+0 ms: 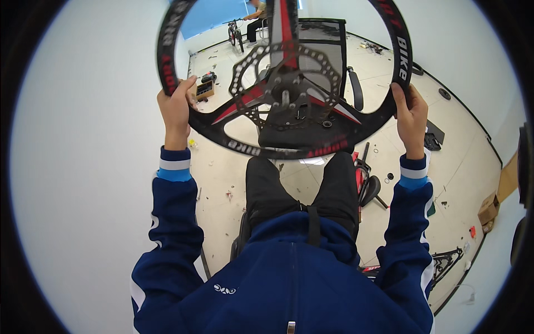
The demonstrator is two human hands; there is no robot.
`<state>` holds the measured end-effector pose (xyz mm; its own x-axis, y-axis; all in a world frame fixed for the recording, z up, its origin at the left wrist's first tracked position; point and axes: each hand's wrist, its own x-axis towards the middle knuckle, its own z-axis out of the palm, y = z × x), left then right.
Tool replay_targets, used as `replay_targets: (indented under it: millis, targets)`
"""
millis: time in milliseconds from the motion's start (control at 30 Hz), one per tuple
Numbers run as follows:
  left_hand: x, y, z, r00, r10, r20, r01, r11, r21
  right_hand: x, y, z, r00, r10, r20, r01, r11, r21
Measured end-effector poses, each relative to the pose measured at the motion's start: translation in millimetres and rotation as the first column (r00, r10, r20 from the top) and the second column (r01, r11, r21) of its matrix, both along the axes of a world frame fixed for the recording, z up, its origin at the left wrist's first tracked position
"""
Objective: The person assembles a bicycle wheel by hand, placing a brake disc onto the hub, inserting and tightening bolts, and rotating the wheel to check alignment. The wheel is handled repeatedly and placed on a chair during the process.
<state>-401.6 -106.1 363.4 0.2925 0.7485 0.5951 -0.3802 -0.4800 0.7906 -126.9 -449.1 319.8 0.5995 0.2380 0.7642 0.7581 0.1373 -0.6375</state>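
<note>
A black three-spoke bicycle wheel [211, 127] with red and white markings is held up in front of me. Its perforated disc brake rotor [239, 78] and hub axle [286, 100] face me, slightly blurred. My left hand [177, 114] grips the rim at the left, thumb on the near side. At the opposite side my right hand [410, 117] grips the rim too, its fingers partly hidden behind it. The wheel's top runs out of view. Behind it stands a black office chair [322, 42], with a small ring [327, 124] and other little parts on its seat.
On the floor to the right lie a bicycle saddle [370, 191] with red parts, an open black case [435, 139], a black frame [448, 261] and a cardboard box [488, 209]. A parts box [205, 90] sits left. Far back, a person [258, 16] sits by a bicycle [235, 36].
</note>
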Motion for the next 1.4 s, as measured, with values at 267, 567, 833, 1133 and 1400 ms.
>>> replay_targets:
  millis: [267,567,833,1133,1400]
  targets:
    - [7,9,-6,0.976,-0.016,-0.219,-0.007,0.995,-0.104,9,10,-13,0.991,0.031,-0.129,-0.025,0.999,0.048]
    - [6,-4,5,0.97,0.06,-0.234,-0.069,0.997,-0.029,19,8,-24,0.991,0.008,-0.132,-0.009,1.0,-0.003]
    - [8,-2,3,0.966,0.056,-0.253,-0.061,0.998,-0.01,20,7,-34,0.987,0.009,-0.162,-0.012,1.0,-0.019]
    - [10,5,-1,0.965,0.047,-0.259,-0.054,0.998,-0.019,18,6,-30,0.983,0.03,-0.183,-0.037,0.999,-0.033]
    - [10,-5,5,0.97,0.018,-0.241,-0.023,1.0,-0.019,24,6,-33,0.982,0.023,-0.188,-0.033,0.998,-0.052]
